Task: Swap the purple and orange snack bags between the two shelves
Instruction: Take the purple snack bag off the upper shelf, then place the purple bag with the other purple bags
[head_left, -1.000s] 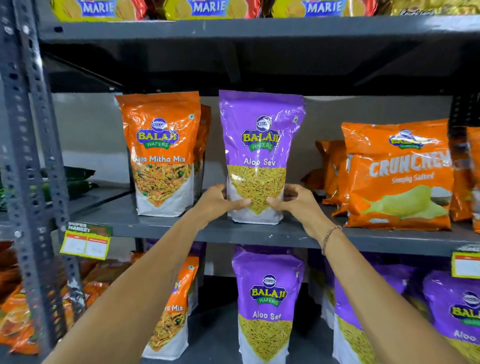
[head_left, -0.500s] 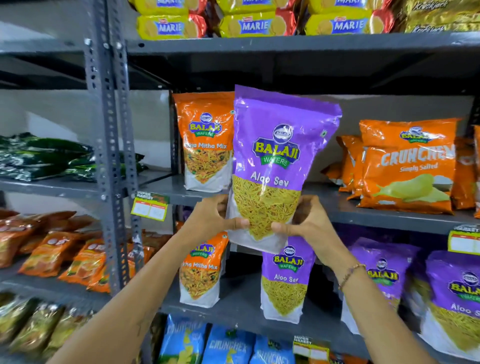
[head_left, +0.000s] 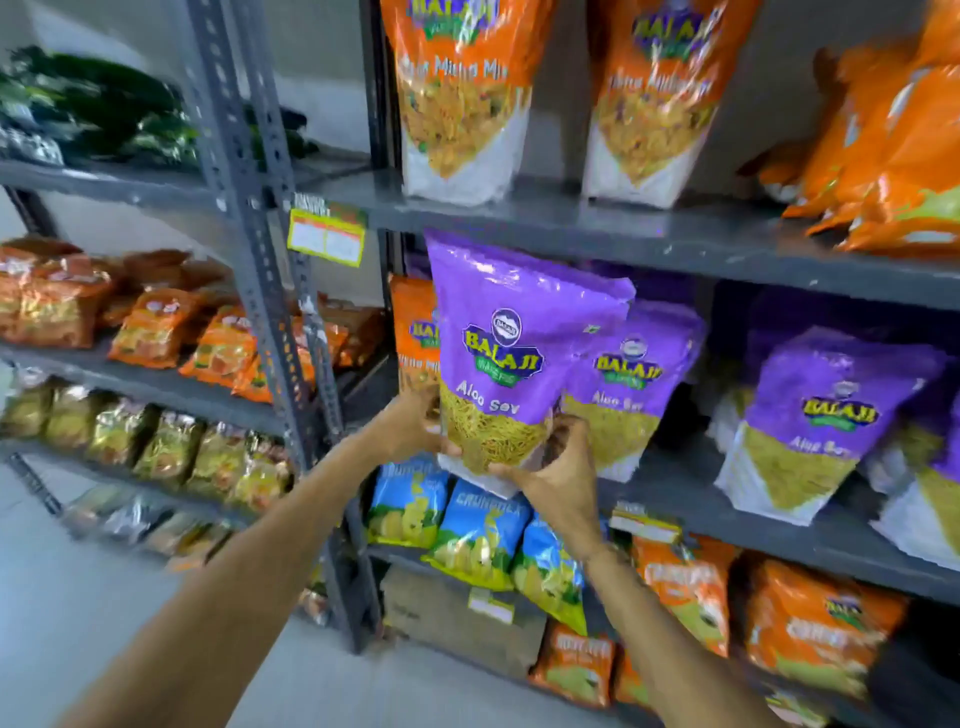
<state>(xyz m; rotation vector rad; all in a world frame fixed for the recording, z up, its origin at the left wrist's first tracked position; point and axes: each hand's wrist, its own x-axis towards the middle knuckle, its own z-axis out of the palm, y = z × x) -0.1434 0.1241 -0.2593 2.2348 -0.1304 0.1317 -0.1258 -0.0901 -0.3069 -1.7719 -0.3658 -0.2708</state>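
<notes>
I hold a purple Aloo Sev bag (head_left: 511, 338) upright in front of the lower shelf (head_left: 779, 535), with my left hand (head_left: 413, 428) on its lower left edge and my right hand (head_left: 558, 467) under its bottom right corner. Behind it stand another purple bag (head_left: 636, 374) and, at its left, an orange Mitha Mix bag (head_left: 413, 332). More purple bags (head_left: 821, 415) stand further right on that shelf. On the upper shelf (head_left: 649, 231) stand two orange Mitha Mix bags (head_left: 462, 98) (head_left: 657, 104).
Orange chip packets (head_left: 893, 171) lie at the upper shelf's right. Blue packets (head_left: 483, 535) and orange packets (head_left: 810, 623) fill the shelf below. A grey perforated upright (head_left: 249, 218) with a yellow price tag (head_left: 326, 236) divides this rack from the left rack of small snack packets (head_left: 156, 327).
Both hands lifted the purple bag off the upper shelf and brought it down to the lower shelf's level. The view has tilted down and moved closer.
</notes>
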